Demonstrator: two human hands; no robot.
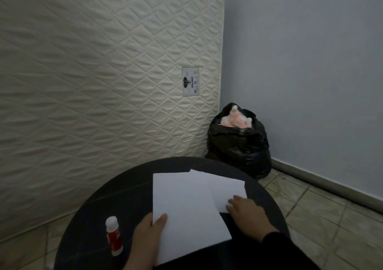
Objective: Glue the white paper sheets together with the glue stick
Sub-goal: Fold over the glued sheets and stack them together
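1. Glue stick (114, 235): red body, white cap on, upright on the table (89, 218), apart to the left of the left fingers; untouched.
2. Left hand (145, 236): thumb (160, 221) lies on top of the near sheet's left edge; the other fingers are hidden beneath it, so this reads as a pinch, though the underside grip cannot be confirmed.
3. Near sheet (184, 213): white, overlapping the far sheet; its near edge hangs past the table rim.
4. Far sheet (226, 189): white, flat on the table, skewed, partly under the near sheet.
5. Right hand (246, 211): fingertips (233, 203), loosely spread and nearly straight, press the far sheet's near corner; nothing gripped.
6. Step, judged: sheets being arranged, no glue applied. Next move calls for freeing one hand, reaching left past the thumb, uncapping the stick.
7. Background: mattress (103, 73), black bag (238, 143).
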